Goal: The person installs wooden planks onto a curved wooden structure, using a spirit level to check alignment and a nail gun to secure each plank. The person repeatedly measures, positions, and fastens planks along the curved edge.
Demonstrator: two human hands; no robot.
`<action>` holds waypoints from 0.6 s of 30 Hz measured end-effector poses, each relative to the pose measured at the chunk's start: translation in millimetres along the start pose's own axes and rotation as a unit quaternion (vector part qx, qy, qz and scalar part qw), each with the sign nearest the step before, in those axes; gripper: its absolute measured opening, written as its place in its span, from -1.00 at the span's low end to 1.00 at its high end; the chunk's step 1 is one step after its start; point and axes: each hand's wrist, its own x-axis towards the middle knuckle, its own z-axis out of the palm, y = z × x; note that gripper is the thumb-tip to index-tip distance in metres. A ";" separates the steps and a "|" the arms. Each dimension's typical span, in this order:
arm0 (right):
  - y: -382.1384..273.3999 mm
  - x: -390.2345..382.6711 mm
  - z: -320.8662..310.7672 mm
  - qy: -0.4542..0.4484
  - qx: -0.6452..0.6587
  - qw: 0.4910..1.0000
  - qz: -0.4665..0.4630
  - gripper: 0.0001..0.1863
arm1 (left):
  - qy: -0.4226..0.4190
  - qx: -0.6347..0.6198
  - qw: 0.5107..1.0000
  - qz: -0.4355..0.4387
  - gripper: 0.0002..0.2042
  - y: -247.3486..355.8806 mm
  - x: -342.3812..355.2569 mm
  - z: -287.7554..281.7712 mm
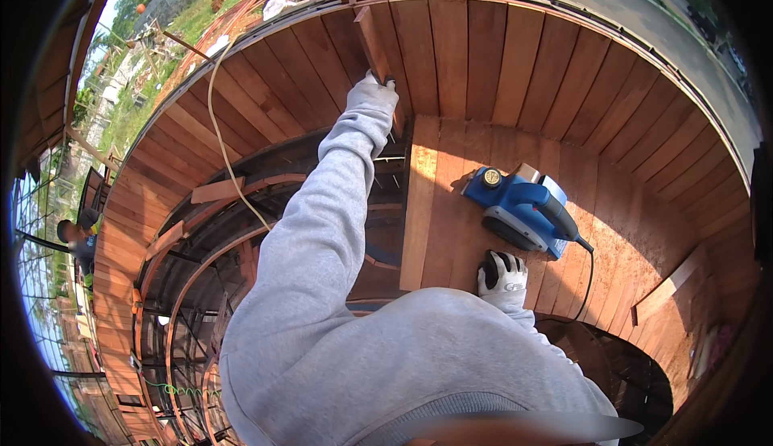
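My left arm reaches far forward, and my left hand [372,95], in a pale work glove, is closed round the lower end of a narrow wooden board [371,42]. That board stands out from the inner face of the curved plank wall [487,59]. Nearer to me, my right hand [503,275], in a white and black glove, rests on the wooden plank floor [459,241] with its fingers stretched forward. Just beyond it lies a blue electric hand planer [519,211], which no hand touches.
A black power cord [590,285] runs from the planer toward a dark opening [636,365]. Wood shavings and a loose board [668,289] lie at the right. An open frame of curved ribs [181,317] is on the left, crossed by a pale hose [216,116]. Another person [80,241] is at far left.
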 end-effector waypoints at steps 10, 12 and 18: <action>-3.0 -3.6 0.4 0.032 -0.009 0.999 -0.040 -0.45 | -0.047 0.076 0.996 -0.019 -0.53 8.0 5.0 1.5; 0.1 -8.0 -0.6 0.033 0.001 0.997 -0.063 -0.44 | -0.089 0.190 0.976 0.056 -0.57 -13.1 12.4 -12.1; 5.5 -12.4 -0.9 0.025 -0.013 0.995 -0.094 -0.51 | 0.066 -0.242 0.967 -0.036 -0.73 -61.0 -140.7 -91.9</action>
